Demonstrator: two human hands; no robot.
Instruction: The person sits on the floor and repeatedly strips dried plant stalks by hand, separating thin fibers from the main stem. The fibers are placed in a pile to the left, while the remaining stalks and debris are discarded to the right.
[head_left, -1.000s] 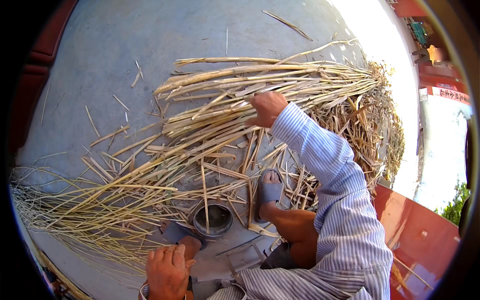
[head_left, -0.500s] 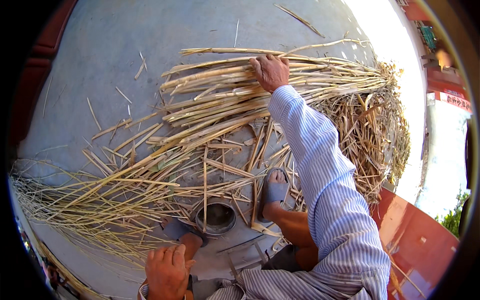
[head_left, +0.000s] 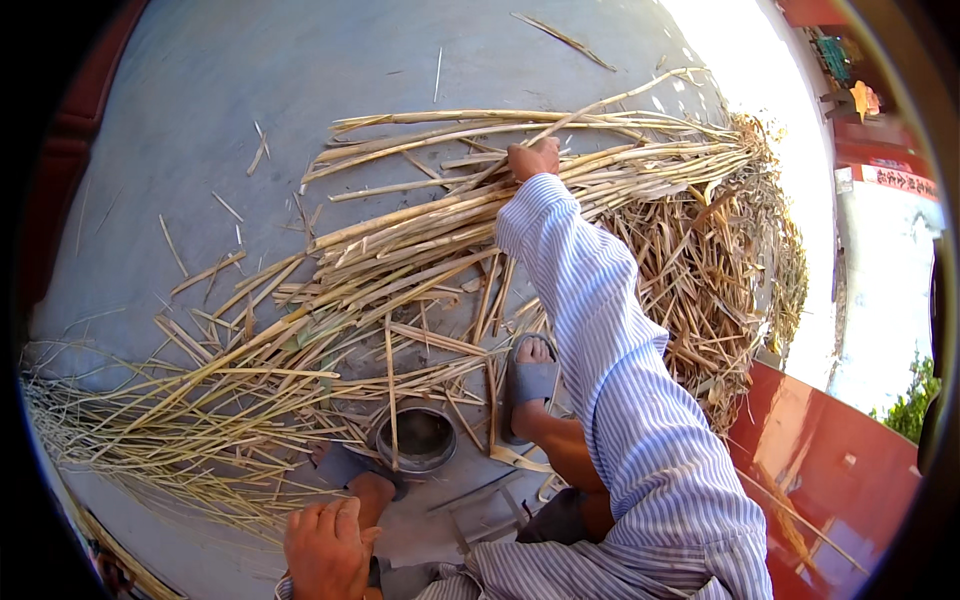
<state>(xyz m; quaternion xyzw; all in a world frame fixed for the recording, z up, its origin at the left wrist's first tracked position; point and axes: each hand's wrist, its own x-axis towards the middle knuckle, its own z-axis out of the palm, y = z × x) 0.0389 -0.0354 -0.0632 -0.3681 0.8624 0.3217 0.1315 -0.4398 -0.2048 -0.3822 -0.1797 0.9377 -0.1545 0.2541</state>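
I see a grey concrete floor point(head_left: 250, 120) outdoors in bright sun, with a red wall point(head_left: 830, 470) at the right edge. My right hand point(head_left: 533, 160) is stretched out and closed over the dry reed stalks point(head_left: 400, 235), which lie long across the floor, running from lower left to upper right. My left hand point(head_left: 325, 550) rests curled on my knee, holding nothing.

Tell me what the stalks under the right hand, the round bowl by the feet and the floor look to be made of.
Stalks under the right hand: dry plant stems, probably reed or cane, pale yellow, matte and splitting. Bowl: likely metal, grey with a dull sheen on its rim. Floor: apparently concrete, flat grey and smooth, with a matte finish.
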